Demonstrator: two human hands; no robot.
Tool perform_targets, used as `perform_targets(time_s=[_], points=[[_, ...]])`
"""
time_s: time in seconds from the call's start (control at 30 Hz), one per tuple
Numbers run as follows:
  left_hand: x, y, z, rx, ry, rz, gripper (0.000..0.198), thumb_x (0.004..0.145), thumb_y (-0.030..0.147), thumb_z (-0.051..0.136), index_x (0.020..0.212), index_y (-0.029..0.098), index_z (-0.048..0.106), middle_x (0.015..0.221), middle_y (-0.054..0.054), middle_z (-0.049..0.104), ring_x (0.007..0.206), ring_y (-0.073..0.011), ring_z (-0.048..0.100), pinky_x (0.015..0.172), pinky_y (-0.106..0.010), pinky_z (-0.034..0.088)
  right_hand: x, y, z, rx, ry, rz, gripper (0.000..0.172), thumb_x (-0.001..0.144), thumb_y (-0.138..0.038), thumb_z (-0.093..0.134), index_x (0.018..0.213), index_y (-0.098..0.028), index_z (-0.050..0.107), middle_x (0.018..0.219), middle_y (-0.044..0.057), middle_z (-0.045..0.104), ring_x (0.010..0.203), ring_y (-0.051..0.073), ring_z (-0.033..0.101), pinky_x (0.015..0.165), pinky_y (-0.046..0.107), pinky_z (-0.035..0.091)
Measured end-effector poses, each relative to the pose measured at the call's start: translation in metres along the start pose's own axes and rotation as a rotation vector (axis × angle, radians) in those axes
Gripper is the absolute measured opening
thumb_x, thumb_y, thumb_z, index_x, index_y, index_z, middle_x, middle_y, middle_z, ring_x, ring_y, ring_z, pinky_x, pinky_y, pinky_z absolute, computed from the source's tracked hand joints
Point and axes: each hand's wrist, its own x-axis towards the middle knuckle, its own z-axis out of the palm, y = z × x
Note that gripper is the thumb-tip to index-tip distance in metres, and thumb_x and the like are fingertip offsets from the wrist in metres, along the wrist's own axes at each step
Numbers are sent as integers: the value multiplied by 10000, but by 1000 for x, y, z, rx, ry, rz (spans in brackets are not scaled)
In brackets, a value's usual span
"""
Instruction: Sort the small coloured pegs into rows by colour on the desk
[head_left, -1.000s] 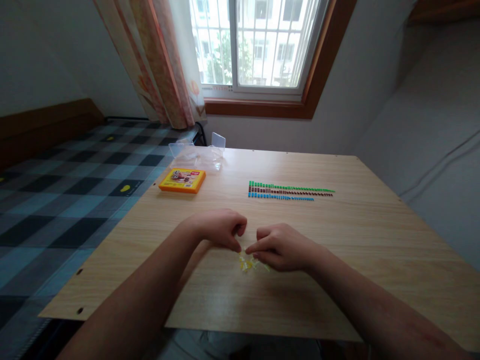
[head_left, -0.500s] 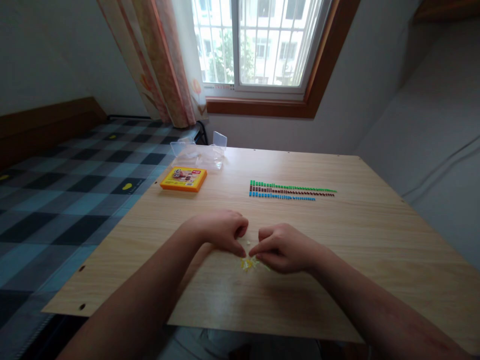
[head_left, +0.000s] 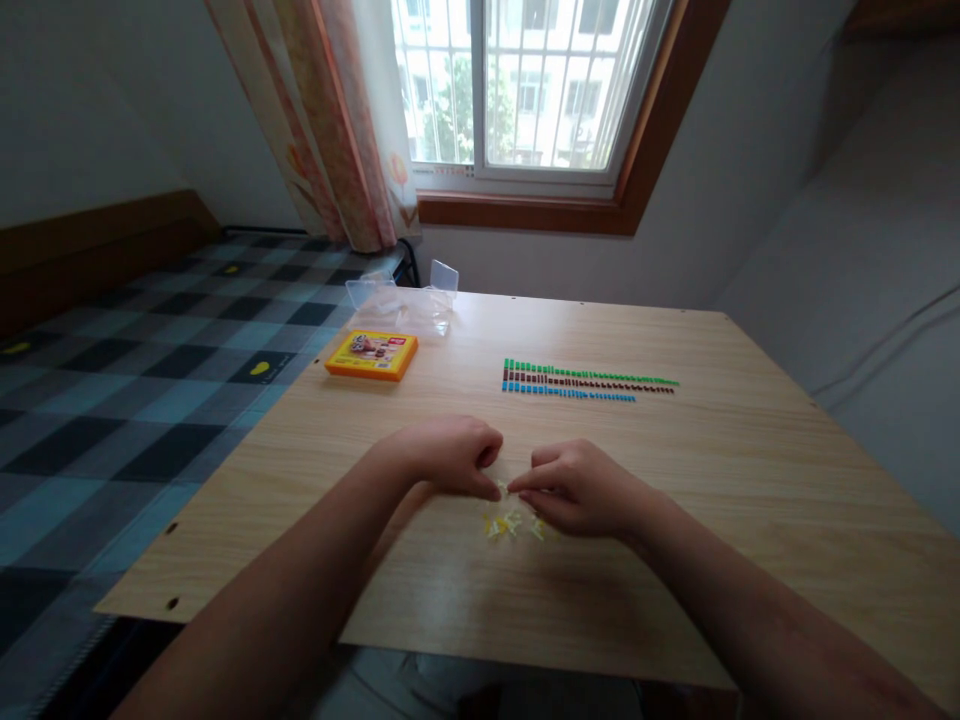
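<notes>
My left hand (head_left: pixel 457 455) is over the middle of the table, its fingers curled in and the thumb reaching down beside a few small pale pieces (head_left: pixel 502 487). Opposite it, my right hand (head_left: pixel 574 485) has its index finger stretched toward the same pieces, the fingertips close together. Whether anything tiny lies between those fingertips is too small to tell. Just below both hands lies a loose little pile of yellow and pale building pieces (head_left: pixel 501 525). A few more pale bits (head_left: pixel 538 528) rest under the right hand.
Rows of small green pieces (head_left: pixel 592 374), brown pieces (head_left: pixel 592 383) and blue pieces (head_left: pixel 570 393) lie beyond my hands on the wooden table (head_left: pixel 750 450). A yellow-orange box (head_left: pixel 373 355) and clear plastic packaging (head_left: pixel 409 310) sit at the far left. A checked bed (head_left: pixel 150 400) adjoins the table.
Both hands have shifted slightly away from me, from the yellow pile's edge to the pale pieces above it. More of the pile now shows. The view has tilted slightly.
</notes>
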Motion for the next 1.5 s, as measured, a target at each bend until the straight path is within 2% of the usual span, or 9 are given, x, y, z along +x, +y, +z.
perform_targets(time_s=[0.2,0.43,0.53,0.67,0.97,1.1,1.33,1.5], points=[[-1,2,-5,-19,-31,-12,390,778,582,671,736,211,559,722,2,614,643,-155,480,554,-288,290,-1,-6,-3,70,-79,-27,226,913,-240,596,1014,-250,798,716,-1,633,586,100,524,584,244,340],[-3,0,-6,-19,-55,5,349,683,491,775,770,215,579,740,18,613,660,-154,490,554,-280,308,0,-6,-1,48,-85,-35,226,921,-225,599,1036,-253,792,729,-1,654,594,97,533,592,239,339],[-2,-1,-6,-22,-54,14,354,691,500,771,766,213,577,750,14,615,672,-157,497,559,-280,312,-1,-4,-1,-17,-57,0,230,952,-255,583,1054,-263,789,731,6,651,606,104,540,592,246,327],[-3,-1,-8,-46,-86,13,374,694,514,778,785,214,574,753,21,603,673,-152,490,559,-277,310,-1,-5,-1,4,-62,-11,238,954,-270,587,1086,-271,785,740,11,657,610,104,548,591,240,335],[-14,4,-16,-74,-162,27,482,610,467,871,919,220,596,914,12,614,813,-172,538,631,-256,374,-2,-13,2,57,-118,-60,259,936,-271,590,1117,-283,775,768,9,679,620,108,565,605,241,367],[-17,9,-14,-21,-154,9,456,593,425,883,889,218,605,947,0,604,848,-183,545,642,-256,382,-1,-13,2,52,-117,-55,255,939,-277,584,1106,-282,776,769,8,680,626,109,566,610,246,371],[-14,11,-12,-7,-112,10,365,631,402,855,796,205,597,893,-1,608,785,-167,537,628,-264,378,-1,-13,2,58,-79,-45,241,941,-269,578,1072,-260,780,756,10,678,607,105,555,595,245,358],[-8,7,-10,-20,-74,-2,269,766,415,730,741,196,575,802,-7,627,687,-152,507,572,-277,332,-1,-13,0,51,-68,-42,229,931,-239,581,1032,-244,785,706,3,651,582,104,540,583,245,344]])
